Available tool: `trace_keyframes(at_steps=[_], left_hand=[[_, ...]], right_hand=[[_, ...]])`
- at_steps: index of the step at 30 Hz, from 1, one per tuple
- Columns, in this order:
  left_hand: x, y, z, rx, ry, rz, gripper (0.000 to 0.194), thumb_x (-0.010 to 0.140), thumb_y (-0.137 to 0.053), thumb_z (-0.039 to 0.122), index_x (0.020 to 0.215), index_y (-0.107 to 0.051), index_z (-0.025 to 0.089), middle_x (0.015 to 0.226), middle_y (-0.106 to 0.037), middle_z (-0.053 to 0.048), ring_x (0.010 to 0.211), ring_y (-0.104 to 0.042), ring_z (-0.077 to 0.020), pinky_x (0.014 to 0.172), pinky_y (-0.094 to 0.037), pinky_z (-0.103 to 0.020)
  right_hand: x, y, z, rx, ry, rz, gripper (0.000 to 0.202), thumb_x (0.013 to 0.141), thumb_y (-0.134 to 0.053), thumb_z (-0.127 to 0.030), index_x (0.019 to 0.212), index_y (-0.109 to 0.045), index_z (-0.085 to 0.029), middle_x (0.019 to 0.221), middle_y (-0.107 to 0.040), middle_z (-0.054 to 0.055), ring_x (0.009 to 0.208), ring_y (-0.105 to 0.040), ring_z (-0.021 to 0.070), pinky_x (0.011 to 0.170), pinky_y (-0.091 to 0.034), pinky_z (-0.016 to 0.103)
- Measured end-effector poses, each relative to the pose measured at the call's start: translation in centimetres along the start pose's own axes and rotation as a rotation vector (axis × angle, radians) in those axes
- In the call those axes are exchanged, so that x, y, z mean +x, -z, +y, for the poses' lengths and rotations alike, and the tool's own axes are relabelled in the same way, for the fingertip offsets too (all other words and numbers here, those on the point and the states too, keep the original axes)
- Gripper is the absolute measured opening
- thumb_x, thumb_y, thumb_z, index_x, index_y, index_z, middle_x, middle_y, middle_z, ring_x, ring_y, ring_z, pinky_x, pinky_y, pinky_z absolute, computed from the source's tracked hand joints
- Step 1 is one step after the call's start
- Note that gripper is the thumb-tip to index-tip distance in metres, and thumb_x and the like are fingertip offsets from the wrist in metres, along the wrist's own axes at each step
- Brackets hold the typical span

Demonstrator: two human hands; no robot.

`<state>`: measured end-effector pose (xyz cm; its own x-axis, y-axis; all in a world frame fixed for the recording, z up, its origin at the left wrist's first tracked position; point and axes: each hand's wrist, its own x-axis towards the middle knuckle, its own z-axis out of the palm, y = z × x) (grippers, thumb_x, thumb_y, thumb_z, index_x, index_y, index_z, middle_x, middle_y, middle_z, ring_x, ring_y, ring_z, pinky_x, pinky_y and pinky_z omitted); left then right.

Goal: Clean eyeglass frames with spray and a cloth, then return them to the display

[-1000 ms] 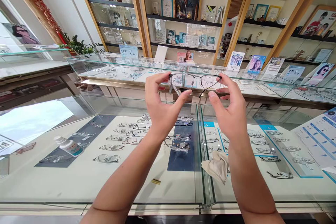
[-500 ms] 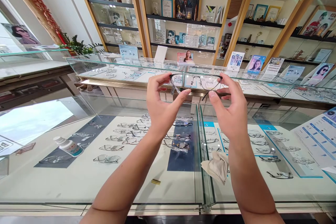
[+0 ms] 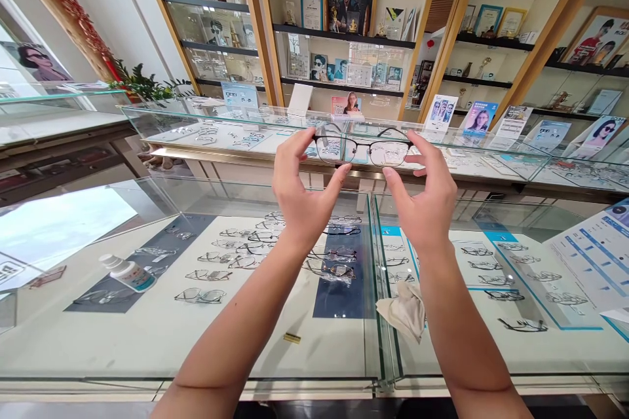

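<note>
A pair of eyeglasses [image 3: 362, 146] with a dark top rim is held up in the air between both hands, above the glass counter. My left hand [image 3: 305, 186] grips the frame at its left end, thumb below and fingers at the corner. At the right end, my right hand [image 3: 423, 193] pinches the other corner in the same way. The temples point away from me and up, partly seen behind the lenses. Under my right forearm lies a crumpled beige cloth [image 3: 403, 311] on the glass.
A white spray bottle [image 3: 128, 273] lies on the left of the glass display counter [image 3: 236, 347]. Inside are rows of eyeglasses [image 3: 200, 296]. A small gold piece [image 3: 291, 338] is near the front. Another display counter [image 3: 236, 156] stands behind, with upright cards [image 3: 479, 119]. A printed sheet [image 3: 597, 255] is at right.
The eyeglasses have tilted, so the temples that hung below the frame now rise behind it. Both hands have shifted slightly left, with the thumbs lower on the rims.
</note>
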<state>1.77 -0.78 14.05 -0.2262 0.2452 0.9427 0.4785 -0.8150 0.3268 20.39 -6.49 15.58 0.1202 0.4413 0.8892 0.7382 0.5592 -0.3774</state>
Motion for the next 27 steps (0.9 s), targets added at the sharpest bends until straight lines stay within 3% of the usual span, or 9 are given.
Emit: trace_keyframes(at_steps=[7,16,27], left_hand=[[-0.3,0.1,-0.1,0.068,0.001,0.030,0.070,0.084,-0.085,0.055,0.142,-0.059,0.027,0.141,-0.065,-0.013,0.135,-0.060,-0.0349,0.107,-0.055,-0.051],[-0.6,0.1,-1.2,0.091,-0.053,-0.009,0.073,0.088,-0.080,0.056,0.149,-0.052,0.029,0.146,-0.060,-0.013,0.143,-0.053,-0.0376,0.116,-0.048,-0.057],[-0.8,-0.9,-1.9,-0.086,0.070,-0.070,0.074,0.092,-0.078,0.056,0.154,-0.046,0.032,0.149,-0.059,-0.012,0.136,-0.062,-0.0309,0.101,-0.058,-0.045]], right_hand=[[-0.1,-1.0,0.6,0.027,-0.055,-0.065,0.054,0.100,-0.063,-0.032,0.153,-0.055,-0.029,0.145,-0.069,0.011,0.119,-0.071,0.0318,0.105,-0.059,0.059],[-0.2,-1.9,1.8,0.130,-0.106,-0.141,0.052,0.102,-0.062,-0.037,0.153,-0.053,-0.038,0.153,-0.065,0.007,0.123,-0.071,0.0318,0.097,-0.062,0.053],[-0.4,-1.5,0.8,0.144,-0.011,-0.014,0.060,0.100,-0.065,-0.039,0.158,-0.048,-0.038,0.156,-0.055,0.010,0.141,-0.057,0.0407,0.108,-0.057,0.066]])
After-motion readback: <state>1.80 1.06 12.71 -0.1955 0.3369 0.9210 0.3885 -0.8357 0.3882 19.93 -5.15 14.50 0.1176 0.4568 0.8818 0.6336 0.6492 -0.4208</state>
